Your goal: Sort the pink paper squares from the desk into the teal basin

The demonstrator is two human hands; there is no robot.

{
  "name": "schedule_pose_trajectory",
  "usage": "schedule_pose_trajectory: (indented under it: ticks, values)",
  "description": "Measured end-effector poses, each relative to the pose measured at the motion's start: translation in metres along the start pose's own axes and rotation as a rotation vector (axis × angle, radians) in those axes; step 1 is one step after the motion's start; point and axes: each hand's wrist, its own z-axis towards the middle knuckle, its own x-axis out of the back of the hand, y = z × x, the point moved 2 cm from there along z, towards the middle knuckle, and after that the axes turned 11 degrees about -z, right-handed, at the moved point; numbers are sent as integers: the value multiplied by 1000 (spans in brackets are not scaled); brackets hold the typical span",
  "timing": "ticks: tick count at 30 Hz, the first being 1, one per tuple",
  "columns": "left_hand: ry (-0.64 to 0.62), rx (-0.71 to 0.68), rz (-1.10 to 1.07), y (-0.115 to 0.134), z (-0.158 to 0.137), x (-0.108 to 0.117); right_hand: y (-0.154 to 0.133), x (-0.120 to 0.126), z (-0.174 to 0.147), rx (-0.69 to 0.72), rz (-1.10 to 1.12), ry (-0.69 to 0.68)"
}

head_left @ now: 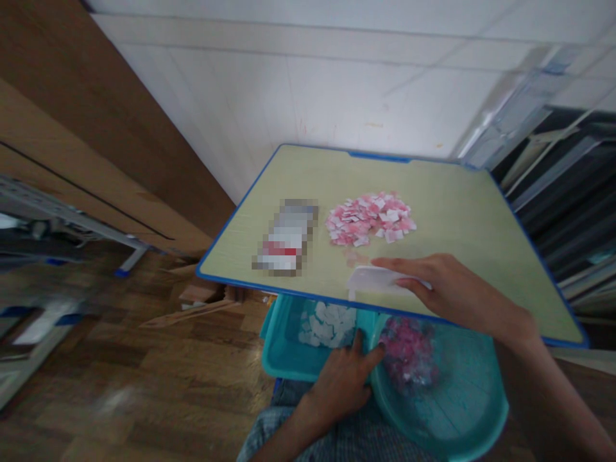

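Observation:
My right hand (450,289) is closed around a flat, whitish plastic piece (373,278) at the front edge of the board (260,179). The piece lies low over the board, just in front of a heap of pink-and-white paper-like bits (368,218). A few pale pink bits lie by its far edge. Below the board, my left hand (341,378) grips where a rectangular teal tray (283,364) and a round teal basin (491,420) meet. White flakes (332,324) lie in the tray. Bright pink material under clear plastic (411,353) sits in the basin.
A pixelated phone-like object (286,237) lies left on the board. Behind the board rises a white wall (289,83). Cardboard (120,205) leans on the left, above a wooden floor (192,398). Dark flat panels (568,173) stand on the right.

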Motion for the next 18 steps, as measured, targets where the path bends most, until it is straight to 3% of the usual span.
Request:
schedule_pose_trajectory:
  ticks: [7, 14, 18]
  values:
    - [-21, 4, -17, 1, 1, 1, 6, 1, -11, 6, 27, 16]
    - [0, -14, -8, 0, 0, -1, -8, 3, -12, 53, 67, -10]
    - [-6, -3, -4, 1, -1, 0, 4, 7, -8, -5, 41, 97]
